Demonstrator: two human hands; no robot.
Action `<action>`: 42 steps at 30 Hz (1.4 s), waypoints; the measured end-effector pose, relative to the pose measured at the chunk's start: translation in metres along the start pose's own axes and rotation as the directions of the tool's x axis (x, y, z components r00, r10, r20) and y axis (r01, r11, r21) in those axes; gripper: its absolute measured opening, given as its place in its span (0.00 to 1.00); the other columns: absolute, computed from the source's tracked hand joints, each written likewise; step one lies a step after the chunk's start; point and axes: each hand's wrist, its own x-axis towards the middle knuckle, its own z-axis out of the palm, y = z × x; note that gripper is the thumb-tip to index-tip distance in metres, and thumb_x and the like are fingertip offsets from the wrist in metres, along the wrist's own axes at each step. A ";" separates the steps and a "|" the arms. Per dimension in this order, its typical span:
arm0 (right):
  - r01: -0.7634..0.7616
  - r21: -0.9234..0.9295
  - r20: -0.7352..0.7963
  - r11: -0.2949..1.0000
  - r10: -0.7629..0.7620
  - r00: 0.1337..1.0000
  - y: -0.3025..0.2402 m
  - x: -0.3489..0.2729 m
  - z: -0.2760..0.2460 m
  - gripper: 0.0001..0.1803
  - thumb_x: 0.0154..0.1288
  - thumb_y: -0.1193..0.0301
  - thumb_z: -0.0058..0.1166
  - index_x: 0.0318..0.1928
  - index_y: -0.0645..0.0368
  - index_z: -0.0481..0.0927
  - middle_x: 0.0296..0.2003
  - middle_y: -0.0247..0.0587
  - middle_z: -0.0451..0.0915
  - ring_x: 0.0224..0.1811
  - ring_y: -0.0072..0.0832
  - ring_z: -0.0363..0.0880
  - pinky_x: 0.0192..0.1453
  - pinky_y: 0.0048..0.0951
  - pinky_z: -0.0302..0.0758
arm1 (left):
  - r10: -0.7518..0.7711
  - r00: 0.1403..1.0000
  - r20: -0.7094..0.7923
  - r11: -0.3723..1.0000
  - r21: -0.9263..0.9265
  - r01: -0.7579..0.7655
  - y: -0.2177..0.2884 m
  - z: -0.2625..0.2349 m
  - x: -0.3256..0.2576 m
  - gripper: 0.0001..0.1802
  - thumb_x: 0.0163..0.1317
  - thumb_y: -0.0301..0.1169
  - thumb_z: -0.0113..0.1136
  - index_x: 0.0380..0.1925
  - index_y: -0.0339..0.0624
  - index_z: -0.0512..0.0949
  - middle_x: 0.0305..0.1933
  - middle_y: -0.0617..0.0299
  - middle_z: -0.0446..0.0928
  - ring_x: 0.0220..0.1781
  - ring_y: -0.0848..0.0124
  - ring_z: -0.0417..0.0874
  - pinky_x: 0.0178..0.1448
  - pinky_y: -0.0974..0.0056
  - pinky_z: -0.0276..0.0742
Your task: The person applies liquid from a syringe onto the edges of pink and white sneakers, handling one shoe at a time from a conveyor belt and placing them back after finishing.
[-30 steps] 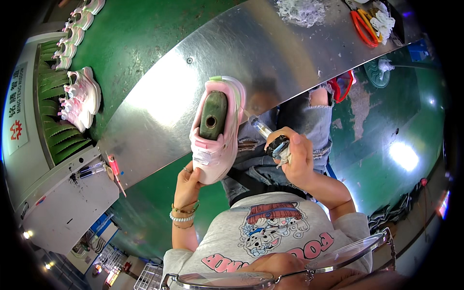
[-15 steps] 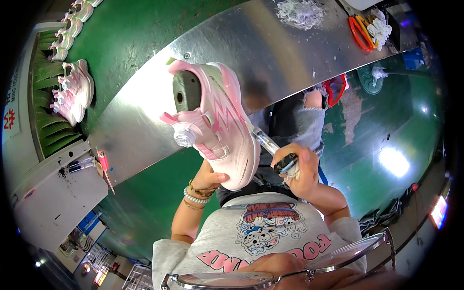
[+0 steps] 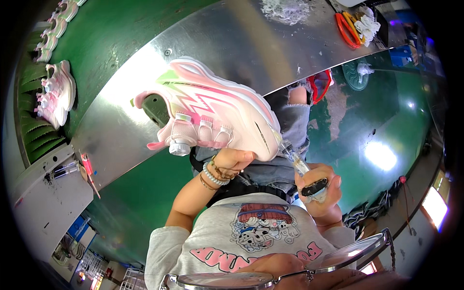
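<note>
A pink and white sneaker with a round white dial on its tongue is held over the metal bench's near edge. It is turned on its side, toe pointing right and toward me, with a dark insert in its opening. My left hand grips it by the toe, thumb on the upper and the other fingers hidden beneath. In my closed right hand is a clear-tubed hand tool with a black part at the grip. Its tip meets the sole edge at the toe; whether it touches I cannot tell.
The metal bench spans the middle. Similar sneakers stand on a green rack at the left. Orange-handled scissors and white shreds lie at the far side. A pink-handled tool and pens rest at the left corner.
The sneaker has turned so its toe swings to the right and its side and sole edge show more. My right hand and the tool have followed right and slightly nearer me.
</note>
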 end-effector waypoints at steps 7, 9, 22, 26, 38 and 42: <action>0.183 0.136 -0.070 0.974 -0.175 0.982 0.009 -0.006 -0.010 0.28 0.73 0.59 0.25 0.26 0.65 0.73 0.16 0.44 0.75 0.14 0.30 0.71 0.18 0.29 0.67 | 0.046 0.986 0.162 0.998 -0.049 -0.039 -0.007 0.005 0.045 0.47 0.45 0.24 0.70 0.66 0.52 0.57 0.68 0.64 0.60 0.72 0.63 0.56 0.73 0.39 0.46; 0.189 0.059 -0.067 0.980 -0.185 0.980 0.012 -0.010 -0.015 0.22 0.72 0.62 0.29 0.30 0.65 0.71 0.18 0.44 0.75 0.14 0.31 0.71 0.19 0.29 0.67 | 0.095 0.959 0.268 0.995 -0.047 -0.086 -0.002 0.015 0.060 0.48 0.44 0.22 0.69 0.66 0.51 0.56 0.69 0.68 0.58 0.73 0.67 0.55 0.74 0.41 0.44; 0.315 -0.019 -0.128 0.949 -0.315 0.940 0.014 0.015 0.005 0.26 0.73 0.57 0.25 0.31 0.63 0.72 0.16 0.40 0.74 0.13 0.31 0.68 0.18 0.29 0.66 | 0.165 0.977 0.133 0.972 -0.188 -0.139 0.016 0.060 0.078 0.31 0.51 0.22 0.62 0.58 0.41 0.65 0.59 0.59 0.71 0.63 0.65 0.70 0.75 0.49 0.51; 0.455 -0.116 -0.173 0.883 -0.469 0.866 0.020 0.025 0.014 0.29 0.73 0.57 0.24 0.26 0.64 0.74 0.10 0.37 0.70 0.09 0.29 0.65 0.14 0.29 0.62 | 0.081 0.987 -0.135 0.967 -0.230 -0.111 0.034 0.106 0.069 0.21 0.59 0.25 0.58 0.53 0.34 0.68 0.52 0.56 0.74 0.55 0.67 0.76 0.63 0.65 0.74; 0.609 -0.370 -0.118 0.701 -0.686 0.718 0.024 0.037 0.019 0.28 0.71 0.61 0.25 0.26 0.66 0.76 0.10 0.40 0.71 0.09 0.32 0.66 0.13 0.29 0.62 | -0.019 0.936 -0.352 0.981 -0.185 -0.049 0.042 0.122 0.068 0.20 0.58 0.30 0.63 0.49 0.38 0.72 0.48 0.59 0.77 0.51 0.70 0.79 0.57 0.70 0.77; 0.604 -0.360 -0.157 0.711 -0.684 0.712 0.027 0.034 0.022 0.28 0.71 0.61 0.25 0.26 0.66 0.75 0.12 0.44 0.73 0.10 0.34 0.69 0.14 0.30 0.64 | -0.016 0.936 -0.350 0.984 -0.171 -0.047 0.043 0.123 0.068 0.20 0.58 0.30 0.63 0.49 0.38 0.72 0.48 0.59 0.77 0.51 0.69 0.79 0.57 0.70 0.77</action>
